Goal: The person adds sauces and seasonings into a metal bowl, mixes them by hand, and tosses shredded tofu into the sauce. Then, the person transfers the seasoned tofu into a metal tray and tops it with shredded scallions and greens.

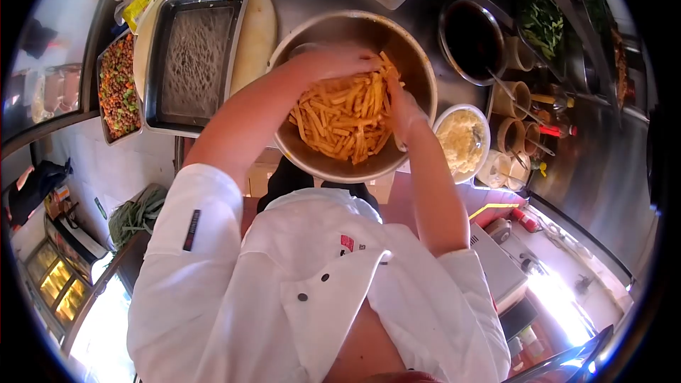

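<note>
A large metal bowl [282, 53] holds a heap of orange-yellow strips [342, 117]. My left hand [347, 61] reaches over the far side of the heap, its fingers smeared by motion against the strips. Inside the bowl's right side is my right hand [404, 110], with its fingers closed against strips at the heap's upper right edge. The two hands are close together at the fingertips, around a few raised strips. Part of the bowl's inside is hidden by my left forearm.
At left, a dark rectangular tray [195, 57] rests on a pale round board [259, 25], beside a tray of diced vegetables [119, 89]. On the right are a pot of dark liquid [469, 41], a white bowl of pale shreds [461, 143] and several containers [509, 133] with spoons.
</note>
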Motion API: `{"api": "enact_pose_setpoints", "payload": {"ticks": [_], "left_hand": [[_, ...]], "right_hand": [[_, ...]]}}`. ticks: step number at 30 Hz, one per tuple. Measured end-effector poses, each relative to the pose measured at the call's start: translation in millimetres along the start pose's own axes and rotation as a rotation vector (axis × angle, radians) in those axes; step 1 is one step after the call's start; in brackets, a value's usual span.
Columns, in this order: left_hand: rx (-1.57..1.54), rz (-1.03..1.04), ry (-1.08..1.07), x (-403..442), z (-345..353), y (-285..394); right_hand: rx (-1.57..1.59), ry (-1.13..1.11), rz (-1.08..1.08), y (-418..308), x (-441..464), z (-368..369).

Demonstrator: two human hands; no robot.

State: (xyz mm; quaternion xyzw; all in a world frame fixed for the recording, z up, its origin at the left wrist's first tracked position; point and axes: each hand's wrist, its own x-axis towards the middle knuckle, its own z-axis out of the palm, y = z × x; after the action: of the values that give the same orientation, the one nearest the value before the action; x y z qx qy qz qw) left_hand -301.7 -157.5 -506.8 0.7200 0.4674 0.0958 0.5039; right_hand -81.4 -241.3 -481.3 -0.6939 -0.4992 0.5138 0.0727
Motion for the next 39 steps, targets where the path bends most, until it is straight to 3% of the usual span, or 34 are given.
{"api": "enact_pose_setpoints", "payload": {"ticks": [2, 3, 5, 6, 7, 10, 13, 16, 17, 20, 21, 22, 24, 26, 27, 30, 33, 36, 39], "left_hand": [[-0.064, 0.001, 0.020, -53, -38, 30], [0.017, -0.026, 0.014, -58, -31, -13], [-0.074, -0.283, 0.057, -63, -15, -37], [-0.244, -0.509, 0.109, -72, -12, -12], [-0.415, -0.733, 0.162, -78, -8, 11], [-0.596, -0.675, 0.174, -70, 7, 57], [-0.604, -0.599, 0.094, -59, 12, 53], [-0.590, -0.545, -0.130, -43, 3, 7], [-0.721, -0.471, -0.120, -69, -21, 43], [-0.669, -0.636, -0.066, -101, -45, 60], [-0.688, -0.597, 0.127, -103, -26, 33], [-0.848, -0.702, 0.248, -106, -10, 20], [-1.174, -0.897, 0.506, -110, 17, -1], [-1.234, -0.924, 0.631, -92, 55, -32], [-0.830, -0.897, 0.640, -87, 64, -32], [-0.975, -0.832, 0.314, -95, 36, 56], [-0.693, -0.626, 0.159, -75, 48, 40], [-0.921, -0.561, 0.019, -66, 44, 26], [-1.110, -0.435, -0.003, -91, 22, 19]], "right_hand": [[0.480, -0.059, 0.204, 3, -16, -8], [0.751, -0.039, 0.362, -9, -28, -13], [0.834, 0.053, 0.435, 16, -14, 4], [0.872, 0.096, 0.470, 32, -1, 17], [1.031, -0.042, 0.475, 41, 10, 32], [1.389, -0.243, 0.299, 6, 0, 57], [1.469, -0.377, 0.193, -15, -15, 53], [1.348, -0.287, 0.233, -58, -61, 34], [1.163, -0.215, 0.222, -69, -71, 27], [0.139, -0.126, -0.013, -69, -72, -3], [0.154, -0.080, 0.152, -81, -72, -10], [0.178, -0.029, 0.316, -103, -79, -18], [0.362, -0.016, 0.396, -73, -54, -23], [0.623, 0.076, 0.417, -14, -24, 18], [0.750, 0.123, 0.422, 6, -12, 34], [1.132, -0.127, 0.525, 17, -16, 73], [1.237, -0.210, 0.406, 0, -28, 76], [0.695, 0.016, 0.246, -62, -85, 46], [-0.280, -0.124, -0.143, -83, -111, 11]]}}
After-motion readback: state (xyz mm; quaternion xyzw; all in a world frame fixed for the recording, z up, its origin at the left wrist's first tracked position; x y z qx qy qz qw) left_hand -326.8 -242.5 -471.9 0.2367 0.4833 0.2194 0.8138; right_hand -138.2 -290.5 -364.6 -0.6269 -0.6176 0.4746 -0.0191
